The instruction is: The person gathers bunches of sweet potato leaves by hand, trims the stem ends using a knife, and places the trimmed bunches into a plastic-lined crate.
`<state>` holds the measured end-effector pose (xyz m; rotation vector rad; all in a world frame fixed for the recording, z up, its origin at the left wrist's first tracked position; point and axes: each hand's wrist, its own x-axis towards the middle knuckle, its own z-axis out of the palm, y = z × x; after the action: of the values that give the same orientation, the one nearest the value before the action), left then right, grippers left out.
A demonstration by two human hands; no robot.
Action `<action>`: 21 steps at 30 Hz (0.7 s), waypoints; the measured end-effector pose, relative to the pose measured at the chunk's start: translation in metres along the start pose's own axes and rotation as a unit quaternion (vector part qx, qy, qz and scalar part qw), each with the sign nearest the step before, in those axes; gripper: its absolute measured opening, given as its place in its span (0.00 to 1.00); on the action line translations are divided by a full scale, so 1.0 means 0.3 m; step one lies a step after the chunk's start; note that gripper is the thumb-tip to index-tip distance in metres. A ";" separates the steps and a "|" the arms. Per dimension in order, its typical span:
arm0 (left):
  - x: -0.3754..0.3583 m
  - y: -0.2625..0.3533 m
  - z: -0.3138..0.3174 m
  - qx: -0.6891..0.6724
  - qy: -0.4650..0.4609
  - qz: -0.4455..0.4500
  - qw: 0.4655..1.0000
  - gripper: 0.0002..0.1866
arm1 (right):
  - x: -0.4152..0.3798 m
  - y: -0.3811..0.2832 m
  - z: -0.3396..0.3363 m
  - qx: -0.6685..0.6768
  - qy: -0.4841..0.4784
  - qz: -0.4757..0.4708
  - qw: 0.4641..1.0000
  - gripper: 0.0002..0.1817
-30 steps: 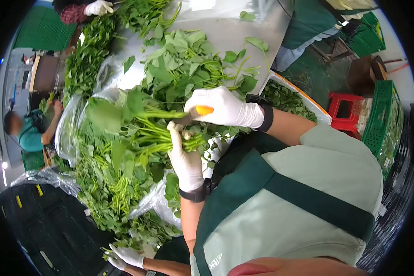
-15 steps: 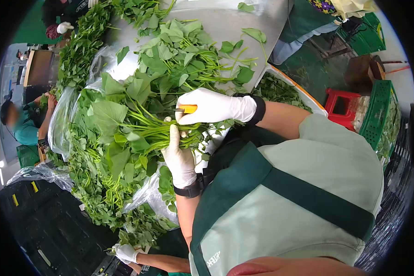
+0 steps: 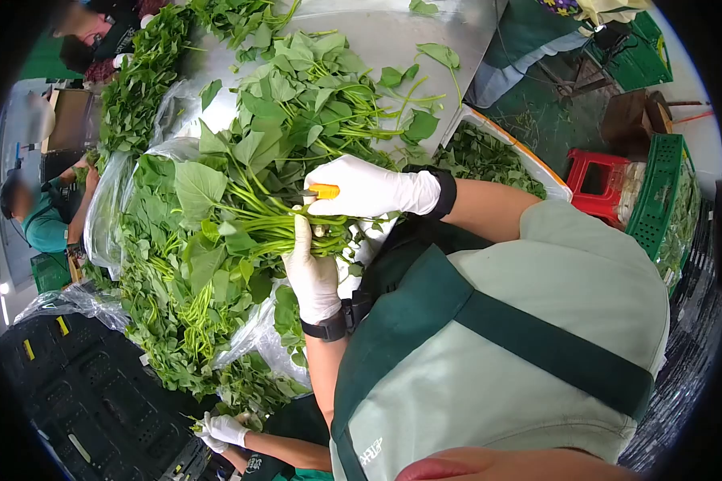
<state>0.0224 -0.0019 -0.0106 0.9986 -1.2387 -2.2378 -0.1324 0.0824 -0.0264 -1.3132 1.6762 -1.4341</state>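
The left hand (image 3: 313,272), in a white glove, is clenched around a bunch of leafy greens (image 3: 241,216), stems gathered level so the cut ends line up. The right hand (image 3: 369,191) grips a small knife with an orange handle (image 3: 324,191), held right at those stem ends. The bunch hangs over the metal table (image 3: 393,40), above loose greens heaped on plastic sheeting (image 3: 104,216).

White lettering stands on the green apron (image 3: 375,454) near its lower edge, upside down in this view and too small to make out; no other text, label, number or sign can be read anywhere else in view.
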 end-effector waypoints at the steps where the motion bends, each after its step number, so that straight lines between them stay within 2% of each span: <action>1: -0.006 0.006 0.008 -0.030 0.019 -0.024 0.999 0.13 | -0.008 -0.003 0.000 0.019 0.010 0.005 1.000 0.17; 2: -0.002 -0.025 -0.048 0.245 -0.017 0.082 0.966 0.18 | -0.017 0.011 0.002 0.018 0.010 0.004 1.000 0.17; 3: -0.010 -0.027 -0.049 0.245 -0.016 0.082 0.966 0.18 | -0.030 0.032 0.006 0.022 0.029 -0.024 0.999 0.16; 4: -0.024 -0.025 -0.049 0.331 0.006 0.120 0.936 0.22 | -0.048 0.044 0.007 0.027 0.050 -0.050 0.997 0.14; 5: -0.031 -0.018 -0.050 0.414 0.026 0.160 0.896 0.27 | -0.076 0.050 -0.010 0.055 0.057 -0.011 0.997 0.14; 6: -0.030 -0.013 -0.073 0.517 0.012 0.245 0.820 0.34 | -0.097 0.041 -0.041 0.049 0.057 0.053 0.996 0.14; 7: -0.016 -0.015 -0.092 0.517 0.009 0.252 0.818 0.34 | -0.113 0.037 -0.077 0.042 0.059 0.114 0.991 0.13; 9: 0.008 0.002 -0.094 0.399 -0.009 0.209 0.893 0.34 | -0.135 0.057 -0.104 0.008 0.058 0.123 0.991 0.14; 10: 0.000 0.011 -0.075 0.448 -0.023 0.255 0.856 0.32 | -0.144 0.046 -0.113 -0.031 0.043 0.124 0.991 0.15; 11: -0.001 0.009 -0.052 0.493 -0.004 0.279 0.824 0.25 | -0.158 0.041 -0.117 -0.072 0.028 0.129 0.989 0.15; 12: 0.012 0.015 -0.037 0.224 0.001 0.161 0.961 0.20 | -0.162 0.066 -0.083 -0.085 0.054 0.081 0.992 0.17; 13: 0.021 0.018 -0.023 -0.065 0.009 0.020 0.998 0.18 | -0.163 0.036 -0.062 -0.014 0.051 0.072 0.996 0.15; 14: 0.009 0.019 -0.007 -0.065 0.008 0.012 0.998 0.18 | -0.160 0.037 -0.044 -0.021 0.023 0.069 0.997 0.14; 15: -0.010 0.029 0.012 0.118 -0.003 0.085 0.989 0.16 | -0.159 0.040 -0.023 -0.025 -0.005 0.065 0.998 0.14; 16: -0.024 0.039 0.024 0.298 -0.016 0.157 0.941 0.17 | -0.161 0.021 -0.015 -0.027 -0.031 0.109 0.993 0.14; 17: -0.031 0.038 0.037 0.301 -0.018 0.155 0.941 0.17 | -0.167 0.029 -0.001 -0.024 -0.029 0.111 0.993 0.14; 19: -0.034 0.030 0.062 0.179 0.048 0.172 0.968 0.14 | -0.178 0.041 0.017 -0.002 -0.045 0.152 0.987 0.15; 20: -0.025 0.014 0.042 0.241 0.030 0.223 0.944 0.14 | -0.192 0.037 0.021 0.012 -0.034 0.125 0.992 0.14; 21: -0.029 0.014 0.042 0.239 0.025 0.221 0.945 0.14 | -0.191 0.018 0.016 -0.003 -0.062 0.138 0.989 0.13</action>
<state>0.0188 0.0085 0.0007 0.8185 -1.8237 -1.5953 -0.1094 0.1328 -0.0425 -1.0996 1.7025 -1.1643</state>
